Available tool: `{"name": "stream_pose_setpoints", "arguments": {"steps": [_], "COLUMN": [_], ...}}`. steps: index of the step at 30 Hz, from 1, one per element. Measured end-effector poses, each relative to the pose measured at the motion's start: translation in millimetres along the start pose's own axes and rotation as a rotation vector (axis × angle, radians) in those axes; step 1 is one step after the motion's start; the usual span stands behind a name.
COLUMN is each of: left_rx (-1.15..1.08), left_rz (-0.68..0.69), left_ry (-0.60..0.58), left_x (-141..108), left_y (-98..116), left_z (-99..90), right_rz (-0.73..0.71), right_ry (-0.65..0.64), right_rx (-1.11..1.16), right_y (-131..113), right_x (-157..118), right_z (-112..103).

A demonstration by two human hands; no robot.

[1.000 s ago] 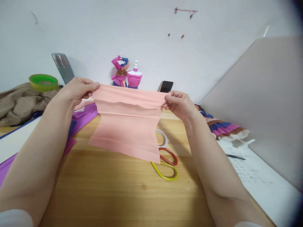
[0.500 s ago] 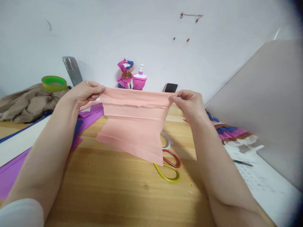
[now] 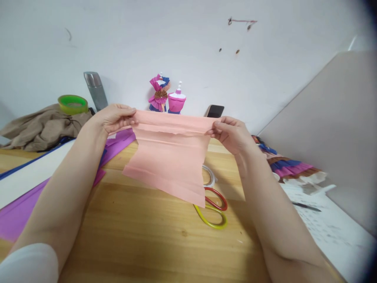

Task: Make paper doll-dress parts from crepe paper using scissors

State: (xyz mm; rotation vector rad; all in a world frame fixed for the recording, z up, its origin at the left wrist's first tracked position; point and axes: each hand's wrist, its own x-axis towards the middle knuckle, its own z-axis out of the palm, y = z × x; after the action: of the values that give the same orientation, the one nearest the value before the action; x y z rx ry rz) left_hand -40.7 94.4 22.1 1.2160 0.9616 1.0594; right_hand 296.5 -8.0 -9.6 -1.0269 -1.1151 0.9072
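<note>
A sheet of peach crepe paper [image 3: 171, 157] hangs above the table, stretched between my two hands. Its top edge is folded over into a band, and its lower edge slants down to the right. My left hand [image 3: 118, 117] pinches the upper left corner between thumb and fingers. At the upper right corner, my right hand [image 3: 229, 129] grips the folded band the same way. Behind the sheet's lower right edge lie scissors with one red and one yellow handle [image 3: 216, 222]; their blades are hidden. A white roll of tape [image 3: 211, 177] is partly covered just beyond them.
Two small dress forms [image 3: 176, 103] and a phone [image 3: 216, 111] stand by the wall. Purple paper [image 3: 122, 143], a tape roll [image 3: 73, 104] on brown cloth [image 3: 44, 129] and a flask [image 3: 97, 92] are left. Ruffled paper [image 3: 297, 167] and a pen [image 3: 308, 206] lie right.
The view has shifted slightly. My hands have come a little closer together, and my right fingers now wrap further under the folded band. The sheet's top edge looks less taut.
</note>
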Motion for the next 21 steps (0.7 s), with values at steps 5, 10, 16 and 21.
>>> {"name": "stream_pose_setpoints", "arguments": {"steps": [5, 10, 16, 21], "left_rx": [0.036, 0.225, 0.225, 0.312], "left_rz": [0.037, 0.087, 0.071, 0.052], "left_ry": [-0.153, -0.229, -0.289, -0.328], "left_x": [-1.1, -9.0, -19.3, -17.9], "left_y": [-3.3, -3.3, -2.9, -3.1], "left_z": [2.4, 17.2, 35.2, 30.5], "right_rz": [-0.046, -0.049, -0.016, -0.015], "right_ry": [-0.051, -0.043, -0.018, -0.038], "right_rx": [0.054, -0.032, -0.037, -0.084], "right_y": [2.8, 6.0, 6.0, 12.1], "right_x": [1.4, 0.5, -2.8, -2.9], "right_z": [2.7, 8.7, 15.4, 15.5]}}
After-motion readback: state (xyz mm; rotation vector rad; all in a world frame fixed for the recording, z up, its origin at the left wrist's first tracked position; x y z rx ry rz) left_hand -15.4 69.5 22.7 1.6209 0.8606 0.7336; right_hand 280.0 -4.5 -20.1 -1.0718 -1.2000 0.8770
